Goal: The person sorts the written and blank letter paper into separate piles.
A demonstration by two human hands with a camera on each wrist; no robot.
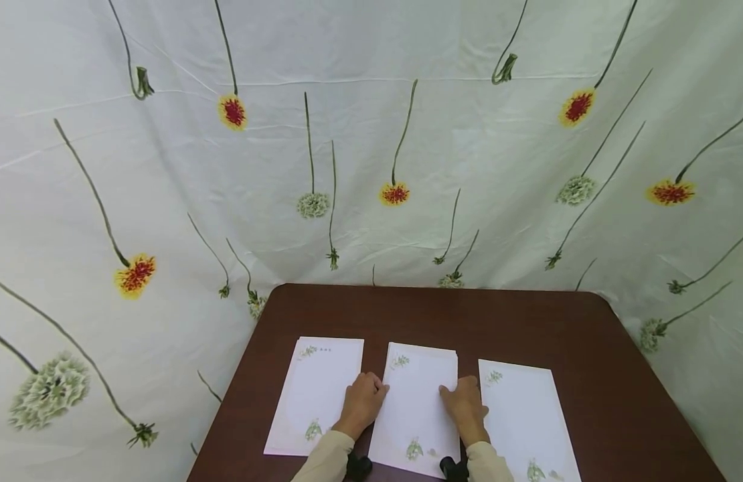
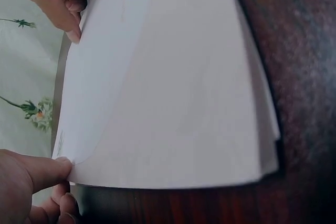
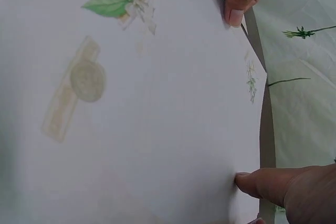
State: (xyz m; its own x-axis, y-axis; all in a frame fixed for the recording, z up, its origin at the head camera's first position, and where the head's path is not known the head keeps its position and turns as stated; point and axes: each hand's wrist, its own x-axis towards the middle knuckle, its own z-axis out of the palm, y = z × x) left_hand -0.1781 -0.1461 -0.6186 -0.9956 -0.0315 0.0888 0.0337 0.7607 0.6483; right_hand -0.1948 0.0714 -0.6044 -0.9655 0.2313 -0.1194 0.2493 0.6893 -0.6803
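A stack of white printed paper lies in the middle, with pale green plant drawings on its top sheet. My left hand pinches its left edge, thumb on top and the other fingers below the edge. On the opposite edge, my right hand grips the paper, its thumb pressed on the upper face; most of its other fingers are hidden beneath in the right wrist view. Layered edges of the paper show in the left wrist view, the near end slightly spread.
To the left lies another paper stack, partly under my left forearm. A third printed sheet lies right of my right hand. All rest on a dark brown table, with a flowered cloth hanging behind its far edge.
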